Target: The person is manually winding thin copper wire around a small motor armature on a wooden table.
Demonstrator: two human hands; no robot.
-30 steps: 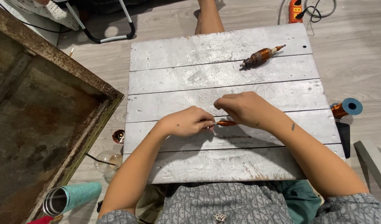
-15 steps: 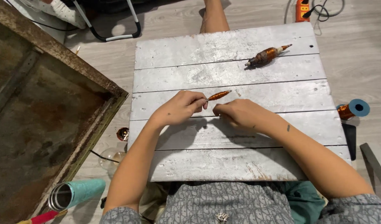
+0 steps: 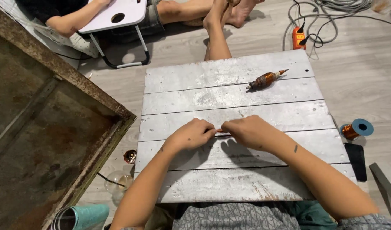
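From the head view: pinching a small copper-brown piece (image 3: 219,130) between left hand (image 3: 190,135) and right hand (image 3: 248,131), both closed on its ends, low over the middle of the grey plank counter (image 3: 229,72). Looking thin, light, likely stiff yet bendable and mostly hidden, so best gripping at both ends. Lying apart: wound copper armature (image 3: 265,79) farther back, wire spool (image 3: 356,129) on the floor.

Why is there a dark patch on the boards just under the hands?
Head view: that patch is a shadow thrown by the right hand and left hand onto the grey plank table; light comes from above, the picture is sharp, without strong glare.
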